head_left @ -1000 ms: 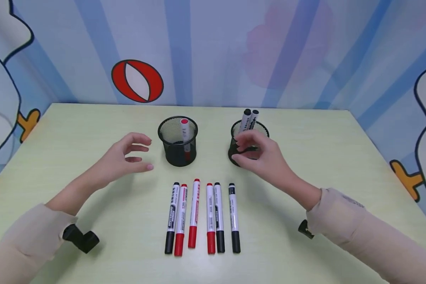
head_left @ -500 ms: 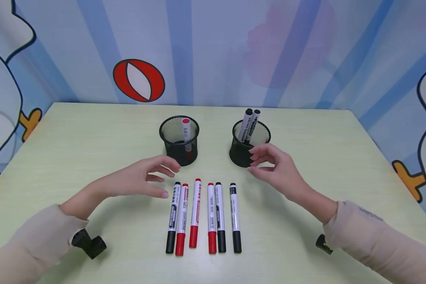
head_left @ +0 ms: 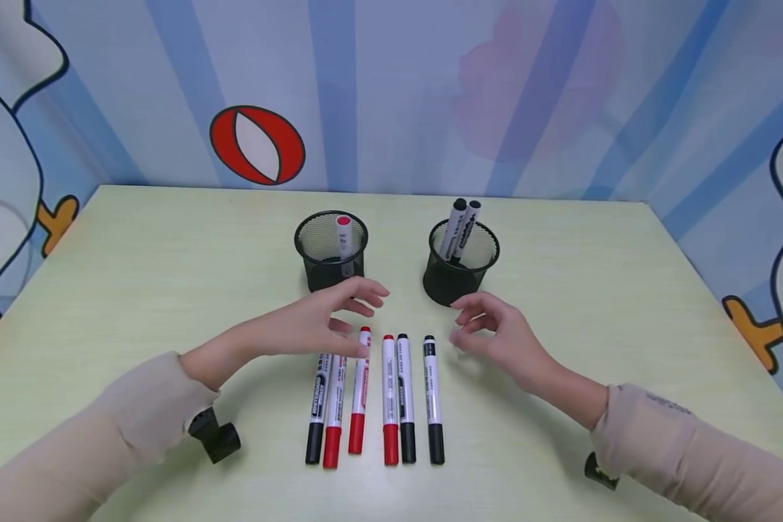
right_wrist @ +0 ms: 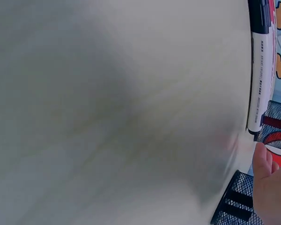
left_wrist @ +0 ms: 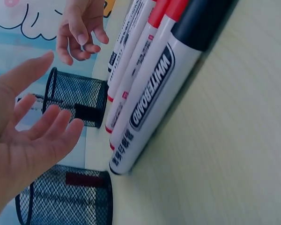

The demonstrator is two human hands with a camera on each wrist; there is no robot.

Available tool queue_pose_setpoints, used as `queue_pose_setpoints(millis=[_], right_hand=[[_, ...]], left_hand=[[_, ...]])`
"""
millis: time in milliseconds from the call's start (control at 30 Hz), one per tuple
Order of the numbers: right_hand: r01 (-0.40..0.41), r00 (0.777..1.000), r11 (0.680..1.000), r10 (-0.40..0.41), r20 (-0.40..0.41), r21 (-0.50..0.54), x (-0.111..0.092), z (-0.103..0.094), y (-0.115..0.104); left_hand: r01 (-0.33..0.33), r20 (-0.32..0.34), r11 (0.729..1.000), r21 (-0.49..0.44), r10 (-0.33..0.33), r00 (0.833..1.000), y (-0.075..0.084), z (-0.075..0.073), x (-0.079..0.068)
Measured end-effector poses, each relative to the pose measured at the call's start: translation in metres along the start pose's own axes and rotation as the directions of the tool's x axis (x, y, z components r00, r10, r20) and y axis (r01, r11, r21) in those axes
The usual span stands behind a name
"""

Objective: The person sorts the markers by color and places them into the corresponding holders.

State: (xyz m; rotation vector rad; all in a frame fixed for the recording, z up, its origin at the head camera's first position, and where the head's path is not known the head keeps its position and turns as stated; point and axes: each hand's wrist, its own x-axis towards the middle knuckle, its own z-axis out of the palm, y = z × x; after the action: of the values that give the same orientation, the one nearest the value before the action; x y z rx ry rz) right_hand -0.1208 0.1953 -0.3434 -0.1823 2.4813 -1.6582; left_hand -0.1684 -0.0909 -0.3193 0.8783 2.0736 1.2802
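My left hand [head_left: 322, 319] hovers over the upper ends of the left-hand markers, fingers spread and loosely bent, holding nothing. It overlaps the front of the left mesh pen cup [head_left: 331, 272] in the head view. My right hand [head_left: 496, 333], also holding nothing, is just in front of the right mesh pen cup [head_left: 450, 283]. Between the hands lie whiteboard markers in a row: a black one [head_left: 317, 406], a red one [head_left: 334, 413], another red one [head_left: 359, 399], a third red one [head_left: 389, 399], a black one [head_left: 404, 399] and a black one [head_left: 433, 399] set apart at right.
A red-capped marker [head_left: 344, 235] stands in the left cup. Two black markers [head_left: 455, 228] lean in the right cup. A patterned blue wall [head_left: 404, 94] rises behind the pale table [head_left: 170, 239].
My left hand has moved right, from left of its cup to above the markers. My right hand has drawn back from the right cup toward the front. The markers have stayed put.
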Motion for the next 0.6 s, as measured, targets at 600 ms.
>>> queue_pose_setpoints(millis=[600], right_hand=[[-0.183, 0.983, 0.982, 0.182, 0.032, 0.038, -0.006, 0.015, -0.001]], left_hand=[[0.083, -0.259, 0.996, -0.022, -0.086, 0.962, 0.014, 0.026, 0.058]])
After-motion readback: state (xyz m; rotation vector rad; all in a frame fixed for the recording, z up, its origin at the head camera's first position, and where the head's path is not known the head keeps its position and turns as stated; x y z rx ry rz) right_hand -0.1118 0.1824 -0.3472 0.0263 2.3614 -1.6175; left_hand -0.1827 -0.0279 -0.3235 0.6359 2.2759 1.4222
